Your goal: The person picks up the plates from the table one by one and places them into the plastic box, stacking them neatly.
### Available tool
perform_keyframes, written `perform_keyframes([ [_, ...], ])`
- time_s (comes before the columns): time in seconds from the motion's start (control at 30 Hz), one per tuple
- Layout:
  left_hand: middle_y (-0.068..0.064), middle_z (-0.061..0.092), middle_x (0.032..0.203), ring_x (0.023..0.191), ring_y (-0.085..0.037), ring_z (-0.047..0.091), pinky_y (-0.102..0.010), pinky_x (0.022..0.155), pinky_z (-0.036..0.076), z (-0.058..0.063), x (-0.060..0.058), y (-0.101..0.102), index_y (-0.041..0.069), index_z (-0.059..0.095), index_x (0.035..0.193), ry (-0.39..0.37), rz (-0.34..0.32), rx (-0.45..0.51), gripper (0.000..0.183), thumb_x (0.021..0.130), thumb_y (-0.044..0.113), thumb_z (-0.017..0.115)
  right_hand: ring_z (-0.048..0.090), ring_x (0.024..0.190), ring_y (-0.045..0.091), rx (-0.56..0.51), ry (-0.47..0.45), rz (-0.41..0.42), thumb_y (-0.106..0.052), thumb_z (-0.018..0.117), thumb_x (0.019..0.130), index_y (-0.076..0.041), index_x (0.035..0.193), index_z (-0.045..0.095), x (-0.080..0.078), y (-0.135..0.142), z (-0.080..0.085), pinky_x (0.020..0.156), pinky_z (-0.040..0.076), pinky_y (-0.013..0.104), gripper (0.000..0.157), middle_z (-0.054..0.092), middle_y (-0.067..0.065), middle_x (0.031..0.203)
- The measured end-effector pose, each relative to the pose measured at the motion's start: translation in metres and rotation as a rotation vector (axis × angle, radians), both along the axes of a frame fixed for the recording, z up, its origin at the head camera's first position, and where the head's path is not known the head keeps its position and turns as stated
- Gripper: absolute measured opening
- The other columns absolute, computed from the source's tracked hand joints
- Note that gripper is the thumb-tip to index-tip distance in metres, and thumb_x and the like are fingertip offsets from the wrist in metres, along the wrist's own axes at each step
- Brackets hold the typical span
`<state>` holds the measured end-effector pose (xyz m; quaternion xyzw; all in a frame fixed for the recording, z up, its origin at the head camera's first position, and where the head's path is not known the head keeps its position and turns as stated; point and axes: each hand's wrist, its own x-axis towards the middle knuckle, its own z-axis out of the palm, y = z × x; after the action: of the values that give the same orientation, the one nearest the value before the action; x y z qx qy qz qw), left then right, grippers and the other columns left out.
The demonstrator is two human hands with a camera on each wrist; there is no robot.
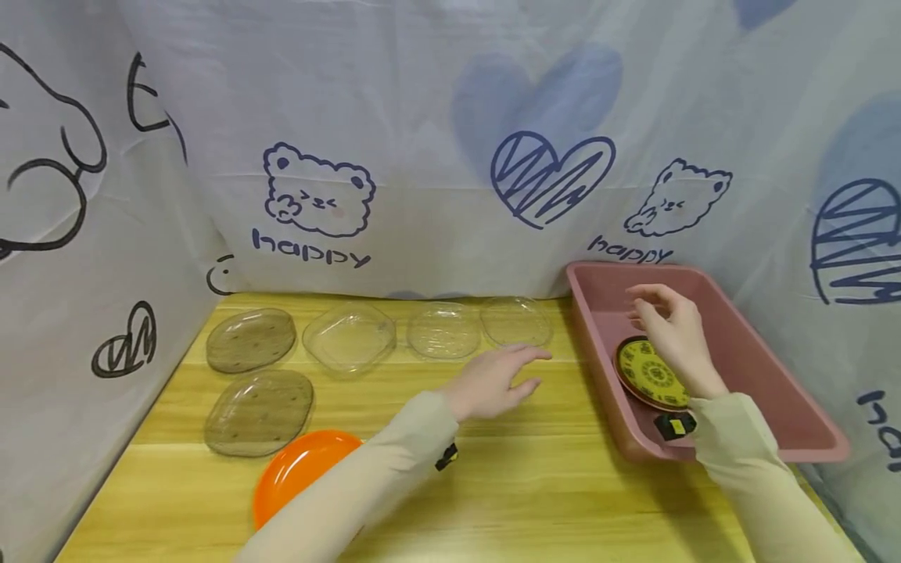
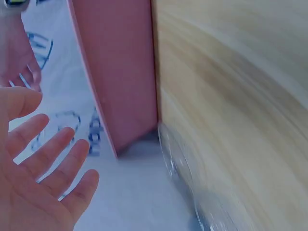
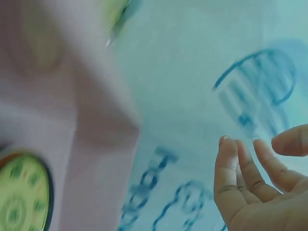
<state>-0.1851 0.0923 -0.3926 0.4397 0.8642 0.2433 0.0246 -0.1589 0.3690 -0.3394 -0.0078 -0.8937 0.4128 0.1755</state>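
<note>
My right hand [image 1: 672, 332] hovers over the pink bin [image 1: 763, 375], fingers loosely bent and holding nothing. Below it in the bin lies a round yellow plate [image 1: 651, 375] with dark markings and a dark red rim, partly hidden by the hand. The right wrist view shows the same plate [image 3: 21, 192] at lower left, apart from the fingers. My left hand [image 1: 489, 383] is over the middle of the wooden table, its fingers spread and grasping nothing, as the left wrist view also shows. Nearest beyond it are clear dishes. An orange plate [image 1: 299, 469] is partly covered by my left forearm.
Along the back of the table stand a clear angular dish [image 1: 349, 338] and two clear round dishes [image 1: 443, 331] [image 1: 516, 320]. Two brownish see-through plates [image 1: 251, 340] [image 1: 258, 413] lie at the left. A printed cloth [image 1: 429, 227] hangs behind, and cloth also flanks both sides.
</note>
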Motion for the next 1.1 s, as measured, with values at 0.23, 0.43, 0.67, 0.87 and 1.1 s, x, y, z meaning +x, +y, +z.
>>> perform_keyframes([
  [0.23, -0.009, 0.057, 0.146, 0.135, -0.029, 0.056, -0.045, 0.115, 0.046, -0.003, -0.011, -0.05, 0.011, 0.053, 0.144, -0.026, 0.053, 0.013, 0.042, 0.104, 0.024, 0.056, 0.068, 0.087, -0.001, -0.183, 0.097, 0.154, -0.015, 0.049, 0.106, -0.002, 0.122, 0.062, 0.009, -0.051, 0.0, 0.077, 0.058, 0.013, 0.024, 0.066, -0.019, 0.099],
  [0.43, -0.012, 0.063, 0.137, 0.124, -0.033, 0.063, -0.048, 0.106, 0.052, -0.009, -0.019, -0.09, 0.008, 0.06, 0.134, 0.002, 0.099, -0.032, 0.036, 0.1, 0.019, 0.061, 0.069, 0.087, 0.005, -0.346, 0.091, 0.266, -0.006, 0.049, 0.105, -0.001, 0.118, 0.063, 0.011, -0.093, -0.015, 0.077, 0.061, 0.021, 0.019, 0.068, -0.013, 0.099],
  [0.67, -0.012, 0.067, 0.129, 0.116, -0.03, 0.065, -0.046, 0.102, 0.053, -0.013, -0.026, -0.136, 0.005, 0.064, 0.128, -0.046, 0.112, -0.095, 0.033, 0.099, 0.019, 0.064, 0.068, 0.089, 0.006, -0.431, 0.028, 0.331, 0.001, 0.048, 0.103, 0.008, 0.126, 0.057, 0.012, -0.134, -0.044, 0.079, 0.061, 0.022, 0.026, 0.067, 0.005, 0.105],
  [0.87, -0.013, 0.07, 0.121, 0.108, -0.029, 0.066, -0.044, 0.097, 0.056, -0.024, -0.031, -0.175, 0.002, 0.068, 0.12, -0.076, 0.113, -0.132, 0.029, 0.095, 0.016, 0.068, 0.068, 0.09, 0.007, -0.527, -0.116, 0.369, -0.001, 0.048, 0.102, 0.009, 0.13, 0.054, 0.011, -0.163, -0.066, 0.081, 0.06, 0.023, 0.03, 0.065, 0.023, 0.113],
  [1.1, -0.014, 0.071, 0.116, 0.104, -0.031, 0.067, -0.045, 0.093, 0.057, -0.027, -0.03, -0.206, 0.002, 0.068, 0.117, -0.166, 0.119, -0.138, 0.027, 0.091, 0.01, 0.072, 0.069, 0.092, 0.013, -0.633, -0.283, 0.385, -0.005, 0.045, 0.103, 0.006, 0.133, 0.052, 0.008, -0.183, -0.085, 0.087, 0.062, 0.033, 0.033, 0.065, 0.022, 0.117],
])
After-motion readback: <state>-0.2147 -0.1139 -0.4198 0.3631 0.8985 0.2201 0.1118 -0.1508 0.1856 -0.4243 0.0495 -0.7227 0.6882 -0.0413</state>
